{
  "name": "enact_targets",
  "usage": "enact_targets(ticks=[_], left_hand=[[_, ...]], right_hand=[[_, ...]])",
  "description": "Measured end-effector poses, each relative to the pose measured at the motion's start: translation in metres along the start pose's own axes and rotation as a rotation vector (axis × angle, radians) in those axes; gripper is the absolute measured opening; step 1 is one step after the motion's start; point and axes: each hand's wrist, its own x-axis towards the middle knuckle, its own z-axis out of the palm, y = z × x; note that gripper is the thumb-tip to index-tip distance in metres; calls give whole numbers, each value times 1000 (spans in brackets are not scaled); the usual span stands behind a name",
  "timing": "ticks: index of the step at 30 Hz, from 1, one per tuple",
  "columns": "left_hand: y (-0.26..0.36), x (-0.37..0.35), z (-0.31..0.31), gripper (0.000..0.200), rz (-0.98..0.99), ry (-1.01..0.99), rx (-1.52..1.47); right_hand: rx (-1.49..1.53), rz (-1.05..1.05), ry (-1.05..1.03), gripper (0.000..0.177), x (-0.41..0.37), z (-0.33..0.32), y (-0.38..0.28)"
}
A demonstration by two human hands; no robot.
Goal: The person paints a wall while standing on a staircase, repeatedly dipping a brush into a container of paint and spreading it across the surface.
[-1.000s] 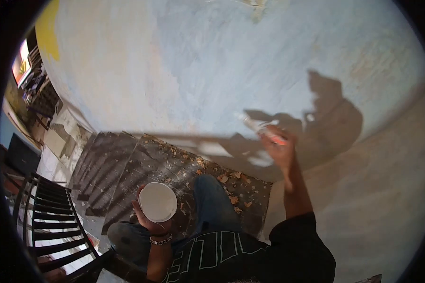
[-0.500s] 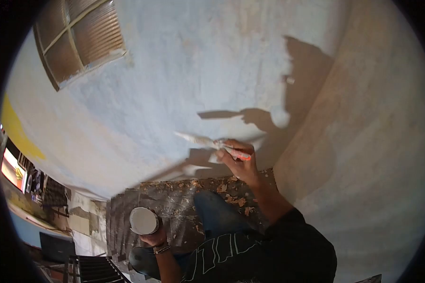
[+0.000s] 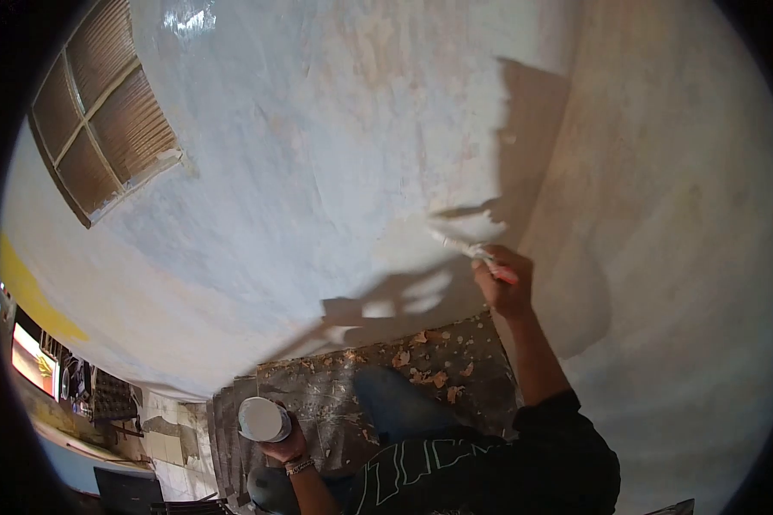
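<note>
My right hand (image 3: 508, 290) is closed around the red-orange handle of a putty knife (image 3: 462, 245). White material coats its blade, which points left with its tip right at the pale, patchy wall (image 3: 318, 172), close to the corner. Lower down, my left hand (image 3: 287, 441) grips a round tub (image 3: 247, 419) from its right side, fingers wrapped around it. A smooth off-white surface shows at the tub's top. Shadows of my arm and the blade fall on the wall around the knife.
A dark floor covering (image 3: 318, 386) strewn with peeled flakes (image 3: 438, 378) lies below, beside my bent knee (image 3: 391, 399). A paned window (image 3: 86, 124) is at upper left. Beyond the wall's left end are a lit screen (image 3: 34, 360) and a dark chair (image 3: 129, 491). Another wall (image 3: 661, 215) rises at right.
My right hand has moved right with the putty knife, toward the corner, and the blade now meets the wall. The view has shifted; my left hand still holds the tub low.
</note>
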Motion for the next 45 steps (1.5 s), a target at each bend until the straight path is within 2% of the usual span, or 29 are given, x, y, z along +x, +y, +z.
enact_targets(ticks=[2,4,7,10,11,14,16,18,21,24,26,27,28,29,31,34,35,37,38,39,40,42,45], left_hand=[[2,-5,7,56,-1,-58,-48],[9,-12,15,55,-104,-105,-253],[7,-11,10,63,-72,184,-181],[10,-14,6,63,-40,149,-127],[10,-16,6,62,-25,110,-99],[9,-12,9,62,-55,89,-118],[6,-11,10,63,-77,75,-127],[6,-11,12,61,-90,30,-141],[8,-14,17,56,-83,-23,-171],[4,-14,17,57,-85,14,-180],[4,-11,6,56,-86,25,-173],[6,-11,7,59,-96,50,-160],[6,-11,11,62,-103,73,-148],[6,-11,14,65,-111,97,-136],[9,-14,13,65,-78,101,-75],[7,-13,3,64,-6,52,108],[5,-13,0,64,-12,45,104],[4,-15,6,64,-52,52,18],[4,-16,8,64,-72,59,-23],[5,-17,11,64,-92,67,-65],[3,-16,12,65,-96,68,-67],[2,-15,14,64,-98,56,-109],[-3,-15,16,64,-89,41,-185]], right_hand=[[-4,-265,120,16,29,-5,-23],[-37,-465,232,16,53,-4,-41],[-151,-607,370,20,76,-12,-27],[25,-191,275,13,56,-33,-10],[72,-167,208,8,53,-35,-7],[-63,-21,-36,11,85,-41,-1],[-151,-164,-12,13,131,-36,6],[-189,-310,74,13,172,-43,-28],[-25,-248,195,12,186,-59,-82],[-90,-520,344,11,160,-63,-87],[-163,-777,367,14,140,-49,-48],[-198,-663,295,15,121,-39,-38],[-154,-733,289,15,111,-25,-21],[-165,-567,208,16,89,-22,-16],[100,-463,233,12,60,4,-4],[-52,-61,9,4,46,16,-6],[-103,-67,28,10,58,20,-7],[-53,-240,25,22,99,16,-14],[-101,-403,113,30,127,14,-36],[-104,-459,153,31,152,7,-57],[-318,-633,223,26,183,0,-69],[49,-612,248,17,219,-12,-114],[142,-640,317,9,238,-39,-161]])
